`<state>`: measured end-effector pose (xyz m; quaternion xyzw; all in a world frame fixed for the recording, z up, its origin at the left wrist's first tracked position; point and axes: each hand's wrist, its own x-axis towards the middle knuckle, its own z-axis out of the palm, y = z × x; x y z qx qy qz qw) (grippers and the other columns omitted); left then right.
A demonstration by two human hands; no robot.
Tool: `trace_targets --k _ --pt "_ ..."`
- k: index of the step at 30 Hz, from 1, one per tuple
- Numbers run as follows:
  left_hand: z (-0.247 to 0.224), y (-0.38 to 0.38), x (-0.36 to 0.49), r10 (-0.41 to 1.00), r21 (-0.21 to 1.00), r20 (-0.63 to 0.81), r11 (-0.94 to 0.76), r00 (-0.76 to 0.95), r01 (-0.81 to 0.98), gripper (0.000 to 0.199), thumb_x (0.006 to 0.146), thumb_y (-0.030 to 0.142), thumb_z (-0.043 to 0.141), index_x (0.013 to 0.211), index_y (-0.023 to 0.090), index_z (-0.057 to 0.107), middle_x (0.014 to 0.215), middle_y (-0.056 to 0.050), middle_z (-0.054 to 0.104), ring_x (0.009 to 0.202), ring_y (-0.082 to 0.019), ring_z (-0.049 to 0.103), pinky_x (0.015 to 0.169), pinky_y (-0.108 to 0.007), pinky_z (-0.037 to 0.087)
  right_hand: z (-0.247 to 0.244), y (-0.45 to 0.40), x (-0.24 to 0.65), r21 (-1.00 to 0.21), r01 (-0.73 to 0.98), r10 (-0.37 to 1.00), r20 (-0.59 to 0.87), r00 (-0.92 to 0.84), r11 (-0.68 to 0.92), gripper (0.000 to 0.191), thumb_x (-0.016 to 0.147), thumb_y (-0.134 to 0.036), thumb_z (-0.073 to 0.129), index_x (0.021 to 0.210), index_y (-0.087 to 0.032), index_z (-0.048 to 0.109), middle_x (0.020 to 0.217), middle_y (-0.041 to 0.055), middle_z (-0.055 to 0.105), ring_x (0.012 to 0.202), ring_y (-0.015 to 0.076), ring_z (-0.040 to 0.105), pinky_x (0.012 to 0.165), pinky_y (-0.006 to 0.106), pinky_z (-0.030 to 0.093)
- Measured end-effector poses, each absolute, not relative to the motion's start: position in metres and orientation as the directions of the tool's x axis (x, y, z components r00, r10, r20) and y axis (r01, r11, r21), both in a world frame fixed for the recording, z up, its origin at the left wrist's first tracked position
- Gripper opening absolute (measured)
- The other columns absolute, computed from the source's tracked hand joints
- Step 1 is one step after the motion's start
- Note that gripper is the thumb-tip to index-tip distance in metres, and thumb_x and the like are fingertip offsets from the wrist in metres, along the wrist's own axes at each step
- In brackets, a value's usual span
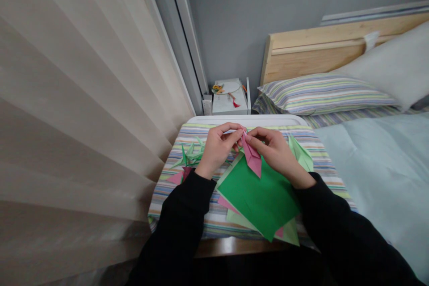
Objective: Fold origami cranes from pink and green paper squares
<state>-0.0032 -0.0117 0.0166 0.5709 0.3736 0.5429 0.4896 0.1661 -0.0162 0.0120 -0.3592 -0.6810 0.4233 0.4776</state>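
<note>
Between both hands is a piece of folded pink origami paper, its pointed end hanging downward. The fingertips of my left hand pinch its upper tip from the left. My right hand pinches the same tip from the right, thumb on the near face. Under the hands lies a green paper sheet on top of pink and pale green sheets. Folded green paper pieces lie left of my left hand, close to a pink folded piece. Beyond my right wrist lies a pale green folded paper.
A striped cloth covers the small table, whose white rim shows at the back. Behind stands a white nightstand with a round hoop and red tassel. A curtain hangs at left; a bed is at right.
</note>
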Motion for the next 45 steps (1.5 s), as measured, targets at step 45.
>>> trace_targets --k 45 --pt "0.0209 -0.0193 0.0008 0.925 0.979 0.188 -0.15 0.33 -0.137 0.048 0.074 0.03 0.085 0.119 0.021 0.069 0.113 -0.008 0.072 0.087 -0.016 0.07 0.078 -0.027 0.055 0.0094 -0.014 0.1633 -0.965 -0.124 0.968 0.24 -0.068 0.23 0.03 0.077 -0.045 0.079 0.075 -0.018 0.067 0.056 -0.0036 0.058 0.047 0.0094 0.048 0.046 0.024 0.037"
